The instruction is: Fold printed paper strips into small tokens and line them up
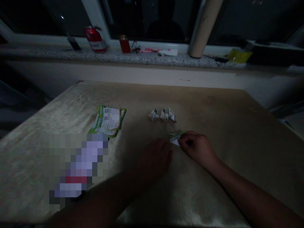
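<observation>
A small folded piece of printed paper [175, 140], green and white, lies on the cloth-covered table between my hands. My right hand [198, 147] pinches its right end between thumb and fingers. Close by its left end, my left hand [156, 156] rests low with curled fingers; deep shadow hides its fingertips and anything in them. Just beyond stand three small folded paper shapes [164, 115] in a row, pointed at the top and made of similar printed paper. Off to the left is a short stack of green-and-white printed leaflets [108, 120].
A pixelated, long pale object [83, 164] lies left of my left forearm. Along the speckled windowsill [114, 58] stand a red can [95, 39], an orange-red container [124, 44], a cardboard tube [205, 28] and a yellow item [239, 56]. The light is dim.
</observation>
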`<state>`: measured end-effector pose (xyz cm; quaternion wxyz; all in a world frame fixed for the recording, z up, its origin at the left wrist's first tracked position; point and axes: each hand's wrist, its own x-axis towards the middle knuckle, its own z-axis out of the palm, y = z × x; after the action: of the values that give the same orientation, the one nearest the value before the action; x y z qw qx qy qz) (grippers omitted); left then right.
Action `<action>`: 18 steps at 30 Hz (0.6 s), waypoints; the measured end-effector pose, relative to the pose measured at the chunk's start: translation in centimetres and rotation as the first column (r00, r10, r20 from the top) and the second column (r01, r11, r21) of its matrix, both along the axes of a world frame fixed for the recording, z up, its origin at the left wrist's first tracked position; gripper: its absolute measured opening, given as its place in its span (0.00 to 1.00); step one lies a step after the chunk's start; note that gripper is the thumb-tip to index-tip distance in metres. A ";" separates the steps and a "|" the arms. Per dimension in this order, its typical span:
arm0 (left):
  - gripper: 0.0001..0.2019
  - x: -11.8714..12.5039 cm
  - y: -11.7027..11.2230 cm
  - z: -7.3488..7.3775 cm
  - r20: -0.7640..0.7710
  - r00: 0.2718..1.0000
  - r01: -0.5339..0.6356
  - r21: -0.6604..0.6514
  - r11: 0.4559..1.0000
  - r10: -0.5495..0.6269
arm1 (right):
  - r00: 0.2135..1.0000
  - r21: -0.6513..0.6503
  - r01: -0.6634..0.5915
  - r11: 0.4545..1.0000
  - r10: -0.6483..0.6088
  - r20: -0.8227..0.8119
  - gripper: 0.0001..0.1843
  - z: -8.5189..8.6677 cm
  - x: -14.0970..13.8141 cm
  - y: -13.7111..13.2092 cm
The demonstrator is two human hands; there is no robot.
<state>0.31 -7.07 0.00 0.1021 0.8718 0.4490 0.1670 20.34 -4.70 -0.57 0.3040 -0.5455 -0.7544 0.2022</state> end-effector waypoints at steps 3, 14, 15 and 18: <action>0.15 0.6 -0.9 -0.8 -0.058 0.992 0.119 0.084 0.989 -0.114 | 1.000 0.010 0.016 1.000 -0.016 -0.001 0.10 0.1 0.0 0.1; 0.22 1.0 -1.6 -1.3 -0.221 0.961 0.213 0.197 0.957 -0.169 | 0.991 0.023 0.024 0.999 -0.026 0.133 0.10 0.0 0.2 -0.2; 0.22 1.0 -1.6 -1.3 -0.226 0.959 0.217 0.196 0.956 -0.171 | 0.990 0.023 0.026 0.999 -0.029 0.137 0.09 0.0 0.3 -0.2; 0.22 1.0 -1.8 -1.2 -0.238 0.957 0.217 0.213 0.953 -0.165 | 0.989 0.018 0.026 1.000 -0.028 0.145 0.09 -0.1 0.3 0.0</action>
<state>1.34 -8.86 -1.21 -0.0363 0.9303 0.3473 0.1123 20.65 -4.73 -0.63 0.2551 -0.5664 -0.7688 0.1517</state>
